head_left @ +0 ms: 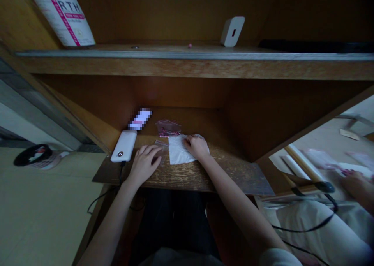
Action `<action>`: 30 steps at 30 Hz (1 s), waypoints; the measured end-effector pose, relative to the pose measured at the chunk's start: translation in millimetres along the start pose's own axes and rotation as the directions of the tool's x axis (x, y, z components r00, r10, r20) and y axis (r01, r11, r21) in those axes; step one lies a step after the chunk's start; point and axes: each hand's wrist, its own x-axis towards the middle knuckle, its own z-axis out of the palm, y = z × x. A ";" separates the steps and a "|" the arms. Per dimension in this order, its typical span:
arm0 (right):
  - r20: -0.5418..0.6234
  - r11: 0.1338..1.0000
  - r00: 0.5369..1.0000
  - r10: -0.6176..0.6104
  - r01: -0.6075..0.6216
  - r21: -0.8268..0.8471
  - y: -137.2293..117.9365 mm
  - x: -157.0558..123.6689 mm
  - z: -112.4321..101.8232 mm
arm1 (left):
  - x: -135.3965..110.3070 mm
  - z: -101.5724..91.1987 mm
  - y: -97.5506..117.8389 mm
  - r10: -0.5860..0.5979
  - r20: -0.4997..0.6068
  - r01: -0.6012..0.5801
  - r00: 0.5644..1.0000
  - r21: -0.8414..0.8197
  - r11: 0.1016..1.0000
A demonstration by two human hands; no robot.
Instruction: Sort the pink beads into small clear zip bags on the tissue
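A: Step, quick?

B: Looks like picking over small pink pieces [167,134] at the tissue; that's my read, not certain. The right hand [198,146] is on the white tissue [177,154], toward its right side.

A: Fingers?

B: Right ones curl inward against the tissue. Pinching a piece? Can't tell, the fingertips are hidden. Left hand [145,161]: fingers bent and lying close together, thumb standing off, no grip visible. It's down at the near side of the wooden board [187,176], next to a flat clear bag [161,143] (almost invisible, easy to miss). Whether it touches that bag, I can't say.

A: And the pink stuff?

B: In the small zip bag [168,125], just behind the tissue's far left corner, pieces heaped along its bottom. Neither hand is on that one.

A: Anything else close?

B: White power bank [124,145], left of the left hand, cable running off its near end. Moving on.

A: Next move, your judgement?

B: Calls for the right fingertips closing on one small piece at a time, I'd say, with the left steadying the clear bag. Main risk: bumping the tissue and letting pieces roll.
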 end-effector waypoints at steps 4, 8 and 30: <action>-0.008 1.000 1.000 0.022 -0.022 0.013 0.7 0.9 0.9 | 2.5 12.0 6.5 0.053 0.092 -0.054 0.994 0.007 0.999; -0.006 0.997 0.998 0.068 -0.068 0.033 -1.2 1.1 -0.2 | 4.0 20.8 16.3 -0.031 0.055 0.026 0.998 0.091 0.996; 0.074 0.753 0.971 -0.228 0.128 0.646 62.6 5.2 -5.6 | 67.3 19.2 -0.9 -0.062 -0.114 0.056 0.992 -0.054 0.997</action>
